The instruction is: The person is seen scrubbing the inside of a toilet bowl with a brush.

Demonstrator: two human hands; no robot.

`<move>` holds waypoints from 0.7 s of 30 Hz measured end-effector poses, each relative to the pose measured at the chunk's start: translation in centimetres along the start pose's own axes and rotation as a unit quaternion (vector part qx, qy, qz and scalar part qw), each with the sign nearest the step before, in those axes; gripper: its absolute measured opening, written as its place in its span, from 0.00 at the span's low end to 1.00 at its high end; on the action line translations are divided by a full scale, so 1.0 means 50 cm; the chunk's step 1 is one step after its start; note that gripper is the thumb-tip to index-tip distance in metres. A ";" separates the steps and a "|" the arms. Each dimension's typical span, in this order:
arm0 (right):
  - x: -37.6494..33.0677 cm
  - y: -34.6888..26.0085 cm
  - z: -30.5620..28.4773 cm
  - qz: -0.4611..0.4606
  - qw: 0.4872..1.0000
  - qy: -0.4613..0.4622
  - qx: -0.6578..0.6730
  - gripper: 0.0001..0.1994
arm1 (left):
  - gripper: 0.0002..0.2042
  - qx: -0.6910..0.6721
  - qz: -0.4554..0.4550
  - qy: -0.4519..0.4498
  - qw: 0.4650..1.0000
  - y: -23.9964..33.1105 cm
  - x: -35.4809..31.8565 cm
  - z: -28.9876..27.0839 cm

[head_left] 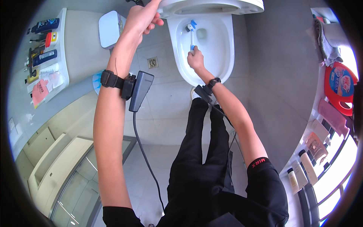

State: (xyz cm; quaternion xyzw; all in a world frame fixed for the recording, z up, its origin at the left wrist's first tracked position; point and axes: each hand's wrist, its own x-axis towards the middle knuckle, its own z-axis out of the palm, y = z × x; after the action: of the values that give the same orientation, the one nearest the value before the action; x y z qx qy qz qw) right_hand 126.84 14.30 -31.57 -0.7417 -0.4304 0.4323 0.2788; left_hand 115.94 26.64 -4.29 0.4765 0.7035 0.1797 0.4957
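Observation:
A white toilet bowl (229,49) lies ahead of me with its seat and lid (211,5) raised. My right hand (196,59) is closed round the handle of a white and blue toilet brush (192,38). The brush reaches into the bowl, its blue head against the inner wall at the back left, beside the dark drain opening. At the raised seat's left edge is my left hand (141,20), its lower fingers curled and an upper finger reaching along the edge. Part of its grip is cut off by the picture's top.
Left of the toilet stands a white lidded bin (110,29); a floor drain (152,62) lies nearby. A shelf (65,49) of bottles lines the left wall. On the right ledge stand a red detergent jug (340,89) and several bottles. Cables (140,142) hang from my wrist devices.

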 end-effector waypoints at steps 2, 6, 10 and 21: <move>-0.007 -0.002 0.006 -0.004 1.000 -0.004 0.002 0.20 | 0.31 0.008 0.019 -0.002 1.000 -0.035 0.010 -0.017; -0.047 0.075 -0.021 -0.030 0.997 -0.038 -0.060 0.25 | 0.31 0.016 0.026 -0.013 0.999 -0.032 0.012 0.016; -0.207 0.139 -0.032 -0.043 0.977 -0.151 -0.147 0.33 | 0.32 -0.005 0.050 0.001 0.999 -0.051 0.021 0.013; -0.254 0.239 -0.401 -0.125 0.732 -0.191 -0.642 0.31 | 0.33 0.010 -0.006 0.038 0.999 -0.057 -0.022 0.009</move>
State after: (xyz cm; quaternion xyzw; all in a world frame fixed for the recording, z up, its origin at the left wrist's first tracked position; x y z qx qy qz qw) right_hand 146.02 -3.38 -26.42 -0.5852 -0.7388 0.1464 -0.3005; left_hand 115.01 24.25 -5.99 0.4701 0.7263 0.1880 0.4649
